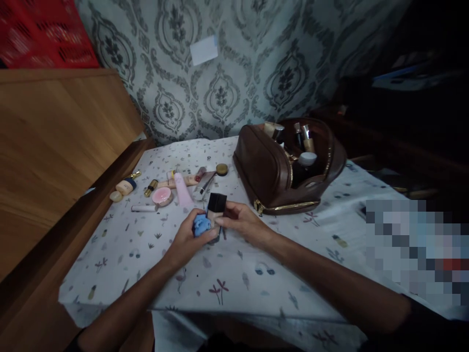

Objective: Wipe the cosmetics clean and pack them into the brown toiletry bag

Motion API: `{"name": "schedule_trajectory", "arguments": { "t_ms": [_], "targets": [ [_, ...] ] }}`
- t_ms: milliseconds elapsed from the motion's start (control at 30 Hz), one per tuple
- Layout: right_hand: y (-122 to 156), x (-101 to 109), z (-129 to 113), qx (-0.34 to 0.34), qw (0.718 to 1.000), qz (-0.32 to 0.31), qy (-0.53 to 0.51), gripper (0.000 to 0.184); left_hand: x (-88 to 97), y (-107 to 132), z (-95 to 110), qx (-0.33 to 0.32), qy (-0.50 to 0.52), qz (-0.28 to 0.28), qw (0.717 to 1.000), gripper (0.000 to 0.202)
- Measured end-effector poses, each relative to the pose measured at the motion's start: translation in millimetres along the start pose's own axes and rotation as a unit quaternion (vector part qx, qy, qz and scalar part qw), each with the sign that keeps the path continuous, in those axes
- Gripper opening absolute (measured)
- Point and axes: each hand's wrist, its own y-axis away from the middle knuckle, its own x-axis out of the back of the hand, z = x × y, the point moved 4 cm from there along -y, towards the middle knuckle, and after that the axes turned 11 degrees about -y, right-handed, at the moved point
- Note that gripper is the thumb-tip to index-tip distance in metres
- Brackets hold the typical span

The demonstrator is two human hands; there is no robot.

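Note:
Above the middle of the table, my two hands meet around a foundation bottle with a square black cap and a beige body. My left hand is closed on a crumpled blue cloth, its thumb against the lower part of the bottle. From the other side, my right hand grips the bottle just below the cap with thumb and fingers. Beyond my left hand lie a pink squeeze tube, a round pink compact and a white stick.
An unzipped brown cosmetic bag holding several bottles and jars stands at the back right. More cosmetics, including a small round jar and a dark-capped bottle, lie on the patterned tablecloth. A wooden panel borders the left side.

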Motion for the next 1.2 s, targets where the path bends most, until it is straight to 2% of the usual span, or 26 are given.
{"name": "schedule_trajectory", "arguments": {
  "t_ms": [133, 233, 300, 400, 467, 533, 667, 900, 1067, 1200],
  "targets": [
    [-2.5, 9.2, -1.5, 0.019, 0.998, 0.063, -0.008, 0.041, 2.9, -12.6, 9.3, -0.056, -0.169, 0.049, 0.983, 0.029],
    [-3.3, 11.4, -2.2, 0.018, 0.998, 0.066, 0.010, 0.041, 14.5, -21.3, 20.4, -0.072, -0.215, 0.086, 0.970, 0.027],
    [-3.3, 10.2, -2.8, 0.019, 0.998, 0.049, 0.025, 0.043, 21.3, -28.7, 27.7, -0.076, -0.197, 0.094, 0.973, 0.028],
    [-2.6, 7.3, -3.3, 0.017, 0.999, 0.020, 0.043, 0.043, 20.3, -41.7, 33.5, -0.100, -0.141, 0.051, 0.984, 0.034],
    [-1.8, 6.7, -3.7, 0.015, 0.998, 0.011, 0.054, 0.043, 15.9, -48.2, 30.4, -0.105, -0.101, 0.041, 0.989, 0.032],
    [-1.1, 7.0, -3.8, 0.011, 0.997, 0.009, 0.070, 0.042, 12.0, -51.4, 22.6, -0.088, -0.059, 0.059, 0.993, 0.033],
    [-1.0, 8.6, -2.8, 0.004, 0.995, 0.012, 0.103, 0.047, 6.2, -49.4, 7.7, -0.044, 0.008, 0.079, 0.996, 0.035],
    [-3.1, 11.8, -0.9, 0.012, 0.992, 0.019, 0.127, 0.055, 5.5, -47.1, 1.9, -0.023, 0.033, 0.104, 0.994, 0.038],
    [-0.8, 13.4, -0.2, -0.012, 0.993, 0.028, 0.114, 0.073, 1.1, -48.2, -4.9, 0.014, 0.078, 0.059, 0.995, 0.042],
    [-1.2, 13.6, 1.8, -0.012, 0.995, 0.023, 0.101, 0.071, 0.8, -46.9, -6.9, 0.024, 0.080, 0.043, 0.996, 0.043]
  ]
}}
